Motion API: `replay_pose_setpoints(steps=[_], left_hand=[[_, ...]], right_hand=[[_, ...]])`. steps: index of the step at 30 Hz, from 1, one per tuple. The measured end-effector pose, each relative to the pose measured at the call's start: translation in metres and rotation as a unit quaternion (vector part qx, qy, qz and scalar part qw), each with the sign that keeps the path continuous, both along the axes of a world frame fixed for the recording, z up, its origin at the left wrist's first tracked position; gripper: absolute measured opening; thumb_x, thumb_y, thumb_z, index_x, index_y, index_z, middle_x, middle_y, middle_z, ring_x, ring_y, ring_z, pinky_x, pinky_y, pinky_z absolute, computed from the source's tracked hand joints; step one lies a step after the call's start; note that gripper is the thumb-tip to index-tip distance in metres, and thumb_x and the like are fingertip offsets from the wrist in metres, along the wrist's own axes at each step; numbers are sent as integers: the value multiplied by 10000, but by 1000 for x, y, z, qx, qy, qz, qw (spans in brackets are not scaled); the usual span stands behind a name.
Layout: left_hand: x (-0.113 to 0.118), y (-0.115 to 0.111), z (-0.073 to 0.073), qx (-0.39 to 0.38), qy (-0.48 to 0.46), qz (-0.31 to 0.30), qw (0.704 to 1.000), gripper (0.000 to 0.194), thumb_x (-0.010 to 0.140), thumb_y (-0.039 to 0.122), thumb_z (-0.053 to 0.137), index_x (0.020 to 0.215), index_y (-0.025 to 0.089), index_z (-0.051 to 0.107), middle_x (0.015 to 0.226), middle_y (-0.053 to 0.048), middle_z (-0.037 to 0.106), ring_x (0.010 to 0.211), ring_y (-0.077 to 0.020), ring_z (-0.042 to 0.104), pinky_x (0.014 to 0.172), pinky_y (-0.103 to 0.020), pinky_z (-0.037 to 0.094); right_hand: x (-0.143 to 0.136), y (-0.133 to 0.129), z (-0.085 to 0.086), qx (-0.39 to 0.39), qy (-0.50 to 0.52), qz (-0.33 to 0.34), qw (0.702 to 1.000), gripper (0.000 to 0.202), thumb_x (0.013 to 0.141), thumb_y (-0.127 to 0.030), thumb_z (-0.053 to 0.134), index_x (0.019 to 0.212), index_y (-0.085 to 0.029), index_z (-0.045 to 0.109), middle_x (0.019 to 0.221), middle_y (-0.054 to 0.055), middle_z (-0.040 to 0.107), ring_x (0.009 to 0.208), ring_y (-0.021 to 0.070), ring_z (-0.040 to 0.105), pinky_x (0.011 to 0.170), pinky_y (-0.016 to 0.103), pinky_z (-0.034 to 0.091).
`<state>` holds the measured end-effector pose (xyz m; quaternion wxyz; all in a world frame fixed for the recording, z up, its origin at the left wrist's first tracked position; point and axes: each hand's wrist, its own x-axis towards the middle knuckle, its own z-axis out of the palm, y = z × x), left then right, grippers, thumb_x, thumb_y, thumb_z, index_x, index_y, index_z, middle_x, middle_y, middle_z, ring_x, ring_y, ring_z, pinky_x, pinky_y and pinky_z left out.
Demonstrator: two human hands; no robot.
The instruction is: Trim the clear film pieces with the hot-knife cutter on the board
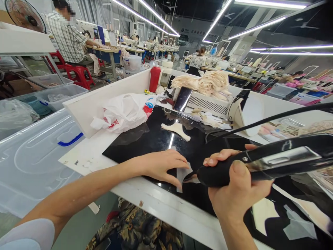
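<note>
My right hand (234,187) is wrapped round a black handheld tool (262,161) with a metal strip, its cable running off to the right. The tool's thin metal tip points left, at a small translucent piece (184,175) on the glossy black board (135,142). My left hand (166,165) rests palm down over that piece, fingers and thumb apart, fingertips touching its edges. Farther back on the board lies a curved cream piece (176,130). Another cream piece (264,213) and a translucent scrap (299,225) are near the lower right.
A white plastic bag (125,111) sits at the board's back left. Behind it stand a red bottle (155,79), a phone (183,99) and stacked cream fabric (203,83). White panels (104,100) border the table. A lidded clear bin (39,156) is at left; a person in checks sits beyond.
</note>
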<state>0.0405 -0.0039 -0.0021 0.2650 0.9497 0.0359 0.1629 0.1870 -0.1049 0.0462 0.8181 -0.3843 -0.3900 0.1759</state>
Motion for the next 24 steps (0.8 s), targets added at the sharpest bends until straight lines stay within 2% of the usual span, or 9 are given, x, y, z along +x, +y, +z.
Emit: replay_pose_setpoints(steps=[4,7,11,15,19,24], left_hand=[[-2,6,-2,6,-9,31,999,201,1008,264,603,1181,200,683,1299,-105,688,1240,-244,616,1217,-530,267],[-3,8,-8,26,1,37,999,194,1039,194,516,1072,193,708,1198,-84,721,1152,-213,656,1231,-566,222],[0,2,-14,39,-30,19,999,185,1025,207,551,1026,206,736,1064,-60,739,998,-178,688,1227,-515,262],[6,-6,-17,42,-73,-14,996,181,1017,223,574,1014,194,752,940,-50,740,886,-162,678,1152,-411,385],[9,-5,-17,36,-99,-14,994,139,970,192,638,1035,158,756,1080,-105,725,992,-200,655,987,-325,488],[7,-2,-15,-6,-58,-17,998,177,915,226,731,1090,201,745,1204,-92,713,1101,-219,652,1059,-345,448]], right_hand=[[12,-2,1,-2,-15,-10,1000,405,760,-256,778,1098,-244,554,699,-68,672,509,130,587,503,290,551],[24,-4,0,-7,-27,-29,999,412,754,-275,788,1087,-246,547,692,-73,669,506,128,584,505,288,550],[43,-6,1,-17,-35,-67,997,410,744,-296,783,1065,-250,531,682,-80,664,498,130,578,496,289,546],[53,-8,5,-22,-33,-102,994,419,737,-311,780,1070,-249,534,670,-85,658,497,126,567,503,283,541],[43,-8,8,-11,-20,-84,996,420,745,-310,776,1089,-251,543,682,-82,653,498,128,565,497,290,537],[21,-5,7,6,-22,-29,999,416,760,-298,783,1093,-241,540,705,-73,663,504,128,584,512,300,546]])
